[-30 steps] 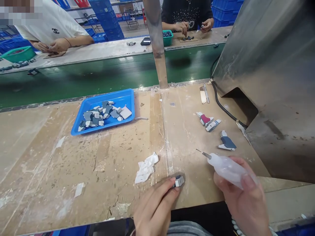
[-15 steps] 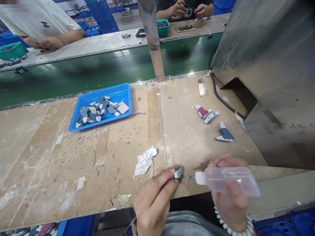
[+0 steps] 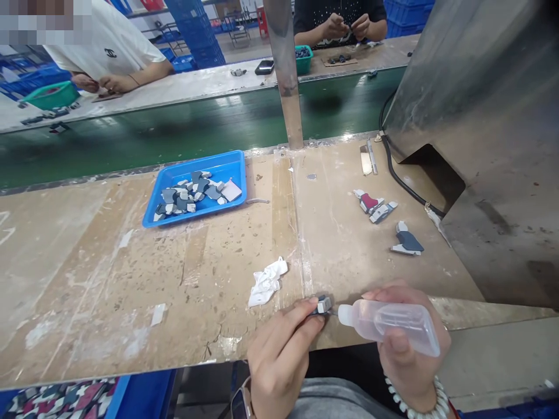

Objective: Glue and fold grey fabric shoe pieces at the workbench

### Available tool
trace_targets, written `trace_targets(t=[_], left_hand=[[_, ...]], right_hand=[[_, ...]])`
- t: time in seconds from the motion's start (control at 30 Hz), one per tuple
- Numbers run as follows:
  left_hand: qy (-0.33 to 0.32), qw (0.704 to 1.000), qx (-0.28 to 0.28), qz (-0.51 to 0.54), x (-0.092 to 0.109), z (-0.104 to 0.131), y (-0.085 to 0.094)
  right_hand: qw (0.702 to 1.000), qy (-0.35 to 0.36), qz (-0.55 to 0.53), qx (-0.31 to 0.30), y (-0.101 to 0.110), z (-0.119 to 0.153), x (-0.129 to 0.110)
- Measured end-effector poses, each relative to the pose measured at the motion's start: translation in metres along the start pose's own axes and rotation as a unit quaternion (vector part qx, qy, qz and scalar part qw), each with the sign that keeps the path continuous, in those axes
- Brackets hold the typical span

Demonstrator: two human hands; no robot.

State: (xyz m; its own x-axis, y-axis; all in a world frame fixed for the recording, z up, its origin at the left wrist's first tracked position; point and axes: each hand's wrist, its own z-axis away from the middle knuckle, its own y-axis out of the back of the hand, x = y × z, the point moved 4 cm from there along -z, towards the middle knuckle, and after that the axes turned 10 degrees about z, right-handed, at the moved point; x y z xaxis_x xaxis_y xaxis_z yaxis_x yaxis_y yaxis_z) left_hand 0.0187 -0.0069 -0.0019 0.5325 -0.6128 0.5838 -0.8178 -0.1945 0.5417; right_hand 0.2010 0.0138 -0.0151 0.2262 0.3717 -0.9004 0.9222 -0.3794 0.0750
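Pc., small, grey-&-white (image 3: pixel 324 304): 1 no., at near edge of bench (image 3: pixel 236 244). Gripped betw. fingertips & thumb of L hand (image 3: pixel 282 349), block end exposed; pinch from the 8 o'clock side prob. steadies it and leaves the 3 o'clock side free.

Bottle, squeeze, translucent (image 3: pixel 371 319): 1 no., at 3 o'clock of pc. R hand (image 3: pixel 413 364) closed round it, thumb on near side, approx. level — presumably for control of flow & aim. Thin tip points at 9 o'clock, right by pc.; contact — can't tell.

Tissue, white, crumpled (image 3: pixel 267 282): 1 no., at 10 o'clock, near L hand; likely kept close for wiping.

Pcs., loose: maroon-&-white (image 3: pixel 370 202) w/ pale grey-blue (image 3: pixel 383 212) beside it, at 1 o'clock; dark grey-&-white (image 3: pixel 409 240) at 2 o'clock. Set apart from tray stock, perhaps to avoid mixing.

Tray, blue (image 3: pixel 227 166): at 10–11 o'clock, w/ assorted grey/white pcs. (image 3: pixel 201 186); low rim prob. stops scatter yet allows easy reach.

Tool, slim, metallic (image 3: pixel 372 157): betw. 12 & 1 o'clock, far side, seemingly out of the hands' way.

Bin, blue, below bench at 8 o'clock: mixed maroon/grey/white pcs. (image 3: pixel 78 401).
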Motion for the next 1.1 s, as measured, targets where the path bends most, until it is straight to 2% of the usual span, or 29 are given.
trace_targets(t=[0.43, 0.53, 0.63, 0.7, 0.8, 0.93, 1.1], left_hand=[[-0.007, 1.000, 0.003, 0.022, 0.003, -0.005, 0.000], [-0.015, 0.999, 0.013, 0.025, 0.002, -0.006, 0.000], [-0.025, 0.999, 0.018, 0.041, 0.002, -0.005, 0.002], [-0.033, 0.998, 0.003, 0.060, 0.003, -0.004, 0.003], [-0.040, 0.995, -0.029, 0.092, 0.005, -0.002, 0.005], [-0.028, 0.992, -0.052, 0.115, 0.006, -0.003, 0.005], [-0.041, 0.993, -0.092, 0.062, 0.005, -0.018, 0.008]], right_hand=[[0.999, 0.049, -0.006, 0.016, 0.001, 0.002, 0.001], [0.997, 0.045, -0.022, 0.056, 0.002, 0.002, 0.005], [0.986, -0.015, -0.096, 0.133, 0.006, 0.000, 0.012], [0.976, -0.063, -0.136, 0.158, 0.007, -0.002, 0.015], [0.971, -0.092, -0.154, 0.158, 0.006, -0.005, 0.014], [0.972, -0.093, -0.149, 0.157, 0.005, -0.004, 0.012], [0.974, -0.072, -0.147, 0.160, 0.005, -0.003, 0.011]])
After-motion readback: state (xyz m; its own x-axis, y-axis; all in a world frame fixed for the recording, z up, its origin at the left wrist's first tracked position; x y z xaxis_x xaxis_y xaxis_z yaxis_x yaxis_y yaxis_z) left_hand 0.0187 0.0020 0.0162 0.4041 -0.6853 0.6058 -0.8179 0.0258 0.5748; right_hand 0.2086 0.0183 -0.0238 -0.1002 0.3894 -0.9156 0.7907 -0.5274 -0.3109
